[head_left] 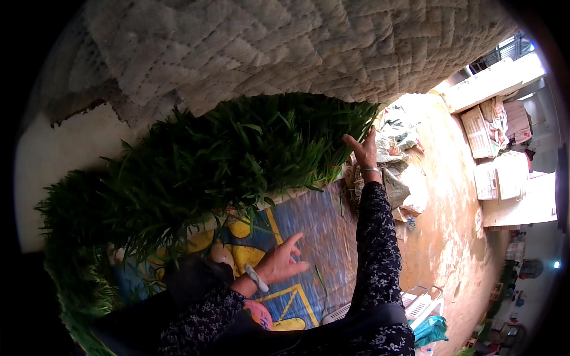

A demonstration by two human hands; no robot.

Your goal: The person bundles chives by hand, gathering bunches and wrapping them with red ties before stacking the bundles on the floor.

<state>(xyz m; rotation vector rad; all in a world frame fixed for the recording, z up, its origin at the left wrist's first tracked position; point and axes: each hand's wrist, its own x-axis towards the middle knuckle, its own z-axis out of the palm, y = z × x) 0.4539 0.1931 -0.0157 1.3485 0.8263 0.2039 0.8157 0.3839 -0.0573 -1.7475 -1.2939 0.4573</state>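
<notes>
Left hand (282, 264): one, spread wide with nothing in it, over the blue mat (317, 219).
Right hand (365, 148): one, thumb and fingers wide apart, at the right end of the green leaves (237, 157).
Wrists: one pale bangle (255, 277) on the left, one thin bracelet (371, 170) on the right.
Green leaves: one long, thick row across the middle, too many blades to count; more green hangs down at the lower left.
Blue mat: one, with yellow shapes, just below the leaves.
Big quilted cloth (285, 47): one, grey-white, hiding the top edge of the leaves.
In the way: the right sleeve (378, 249) hides some of the mat; dark clothes hide more at the bottom.
Right side: crumpled bags, hard to count, near the right hand; two pale crates (478, 132) farther off on the brown floor (442, 237).
Bottom right: one teal bag (430, 331) by a white basket (418, 305).
</notes>
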